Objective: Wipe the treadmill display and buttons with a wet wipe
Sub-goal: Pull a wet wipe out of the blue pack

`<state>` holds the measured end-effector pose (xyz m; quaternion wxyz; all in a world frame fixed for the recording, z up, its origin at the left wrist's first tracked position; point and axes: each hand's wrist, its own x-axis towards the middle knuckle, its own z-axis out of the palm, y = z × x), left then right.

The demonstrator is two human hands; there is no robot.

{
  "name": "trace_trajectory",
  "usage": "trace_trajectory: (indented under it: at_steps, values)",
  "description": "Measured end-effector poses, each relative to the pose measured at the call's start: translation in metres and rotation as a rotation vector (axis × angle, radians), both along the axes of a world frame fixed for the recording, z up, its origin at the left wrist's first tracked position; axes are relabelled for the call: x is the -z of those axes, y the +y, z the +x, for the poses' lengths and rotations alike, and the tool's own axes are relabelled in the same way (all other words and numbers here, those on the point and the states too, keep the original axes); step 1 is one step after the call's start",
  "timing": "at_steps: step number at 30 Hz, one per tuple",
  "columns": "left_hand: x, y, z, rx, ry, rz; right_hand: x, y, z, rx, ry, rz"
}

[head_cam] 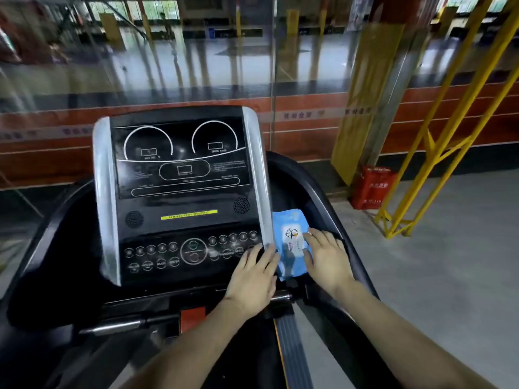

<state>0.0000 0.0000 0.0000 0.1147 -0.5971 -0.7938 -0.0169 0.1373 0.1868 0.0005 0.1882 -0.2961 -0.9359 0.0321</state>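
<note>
Blue wipe pack point(292, 244) with a white label, lying just right of the console point(179, 192), beside the dusty buttons point(193, 249). Left hand point(254, 279) flat, fingers straight, touching the pack's left edge. Right hand point(327, 255) spread, fingertips on the label.

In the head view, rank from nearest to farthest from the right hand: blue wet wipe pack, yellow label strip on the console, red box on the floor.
From the right hand:
1. Wet wipe pack, touching its fingers.
2. Yellow label strip, up-left on the console.
3. Red box, on the floor, far right.
</note>
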Motion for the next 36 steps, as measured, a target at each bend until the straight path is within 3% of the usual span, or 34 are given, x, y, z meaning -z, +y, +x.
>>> trace_trajectory:
  at_steps: [7, 18, 36]
  values:
    - [-0.013, 0.055, -0.010, 0.165, 0.223, -0.231, 0.000, 0.030, 0.005, 0.052, 0.104, 0.047]
    - [-0.015, 0.128, -0.011, 0.102, 0.408, -0.487, 0.018, 0.049, 0.020, 0.112, 0.127, -0.003]
    - [-0.015, 0.141, -0.022, 0.097, 0.292, -0.444, 0.046, 0.057, 0.019, 0.030, 0.278, -0.076]
